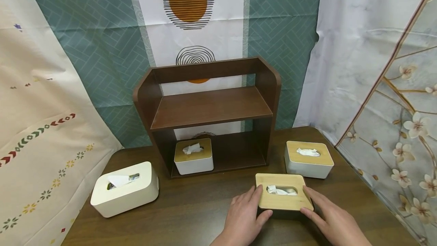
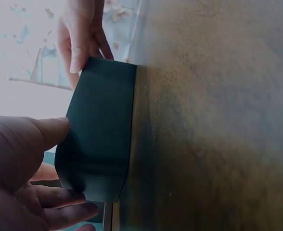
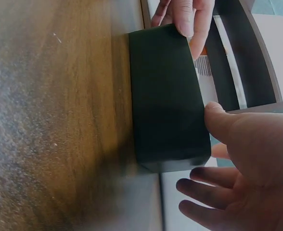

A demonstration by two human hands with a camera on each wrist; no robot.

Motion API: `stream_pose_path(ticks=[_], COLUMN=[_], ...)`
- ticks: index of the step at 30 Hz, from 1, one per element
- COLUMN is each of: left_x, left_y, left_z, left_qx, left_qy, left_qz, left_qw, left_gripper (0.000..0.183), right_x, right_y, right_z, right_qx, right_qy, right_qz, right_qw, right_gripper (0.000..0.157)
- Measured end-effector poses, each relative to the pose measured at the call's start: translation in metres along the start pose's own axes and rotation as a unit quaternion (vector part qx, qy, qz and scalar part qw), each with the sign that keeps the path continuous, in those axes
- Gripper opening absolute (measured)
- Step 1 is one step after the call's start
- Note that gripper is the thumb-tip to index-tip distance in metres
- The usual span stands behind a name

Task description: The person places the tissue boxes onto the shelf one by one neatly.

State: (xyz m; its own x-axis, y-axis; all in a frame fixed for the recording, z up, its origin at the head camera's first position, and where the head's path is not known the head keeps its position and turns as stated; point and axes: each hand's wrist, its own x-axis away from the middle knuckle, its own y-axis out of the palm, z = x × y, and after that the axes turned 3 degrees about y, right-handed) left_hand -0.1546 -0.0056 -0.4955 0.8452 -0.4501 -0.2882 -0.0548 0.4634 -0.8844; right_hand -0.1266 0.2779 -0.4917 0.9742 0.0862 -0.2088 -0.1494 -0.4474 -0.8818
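A dark tissue box with a light wood lid is at the table's front right, a white tissue lying in its oval slot. My left hand grips its left end, thumb at the front top edge and fingers along the side. At the opposite end my right hand holds it the same way, thumb on the near corner. Both wrist views show the dark front wall between the two thumbs, its base right at the tabletop. The right wrist view has the right thumb against the upper edge.
Behind it stands a white tissue box with a wood lid. A brown two-tier shelf holds a similar smaller box on its lower left. A cream tissue box sits on the table at left. Patterned cloths surround the table.
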Motion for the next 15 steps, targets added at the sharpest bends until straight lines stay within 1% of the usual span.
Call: stream_pose_path(ticks=[9, 15], left_x=[0.0009, 0.0000], left_y=[0.0029, 0.0027], left_z=[-0.0012, -0.0008], left_qx=[-0.009, -0.013], left_qy=[-0.003, 0.006], left_qz=[0.004, 0.016], left_qw=[1.0000, 0.9998], left_gripper=[0.066, 0.065], right_x=[0.0002, 0.0000], right_y=[0.0041, 0.0049], right_z=[0.0015, 0.0010], right_qx=[0.007, 0.005], right_qy=[-0.001, -0.004], right_qz=[-0.003, -0.007], right_qw=[1.000, 1.000], right_gripper=[0.069, 0.072])
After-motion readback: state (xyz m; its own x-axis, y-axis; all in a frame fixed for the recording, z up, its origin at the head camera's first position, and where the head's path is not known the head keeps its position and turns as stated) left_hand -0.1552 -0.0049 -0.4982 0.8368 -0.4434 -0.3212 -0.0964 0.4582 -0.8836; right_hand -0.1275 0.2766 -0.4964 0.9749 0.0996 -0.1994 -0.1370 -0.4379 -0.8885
